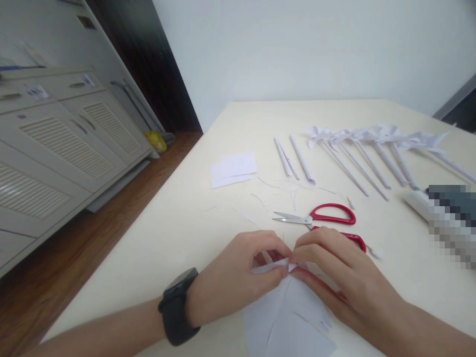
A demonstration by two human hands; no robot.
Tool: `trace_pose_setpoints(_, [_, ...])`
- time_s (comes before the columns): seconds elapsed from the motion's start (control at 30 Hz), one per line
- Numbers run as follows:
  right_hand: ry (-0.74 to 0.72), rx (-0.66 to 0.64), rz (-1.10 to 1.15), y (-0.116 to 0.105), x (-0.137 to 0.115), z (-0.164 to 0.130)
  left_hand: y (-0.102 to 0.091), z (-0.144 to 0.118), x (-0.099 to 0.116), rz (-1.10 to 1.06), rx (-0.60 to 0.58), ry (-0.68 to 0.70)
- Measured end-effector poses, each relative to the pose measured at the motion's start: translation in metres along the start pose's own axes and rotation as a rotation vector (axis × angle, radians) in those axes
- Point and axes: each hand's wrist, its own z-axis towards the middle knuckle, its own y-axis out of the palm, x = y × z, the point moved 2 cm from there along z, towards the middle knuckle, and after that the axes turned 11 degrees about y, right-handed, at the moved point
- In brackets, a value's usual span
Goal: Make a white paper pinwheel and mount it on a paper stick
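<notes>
A cream table (178, 233) is seen against a pale wall, with white louvred cabinets (63, 144) standing to the left beyond a strip of wooden floor (74, 248). At the near edge of the table a white paper piece (286, 317) is being worked: its upper corners are gathered into a fold that is pinched between both hands. The left hand (238, 280), with a black watch (178, 305) worn on its wrist, is closed narrowly on the fold from the left; the right hand (334, 277) is closed on it from the right, fingertips meeting those of the left. Just beyond the right hand, red-handled scissors (320, 220) are laid open on the table, one handle partly hidden by the knuckles. Thin paper slivers are scattered near the blades. Farther off, two small paper squares (233, 168) are stacked at the left, three rolled paper sticks (293, 158) lie at the middle, and a row of finished paper pinwheels (372, 148) is spread at the far right.
</notes>
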Motion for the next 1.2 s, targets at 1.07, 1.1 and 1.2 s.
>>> trace_pose_setpoints(1.07, [-0.015,0.081,0.071,-0.01,-0.005,-0.004,-0.003,0.003,0.006,-0.013,-0.022,0.022])
trace_pose_setpoints(1.1, [-0.015,0.083,0.067,-0.009,-0.004,-0.003,-0.003,0.003,0.006,-0.01,-0.027,0.025])
trace_pose_setpoints(1.2, [-0.003,0.085,0.062,-0.009,-0.004,-0.003,-0.002,0.002,0.005,-0.011,-0.014,0.048])
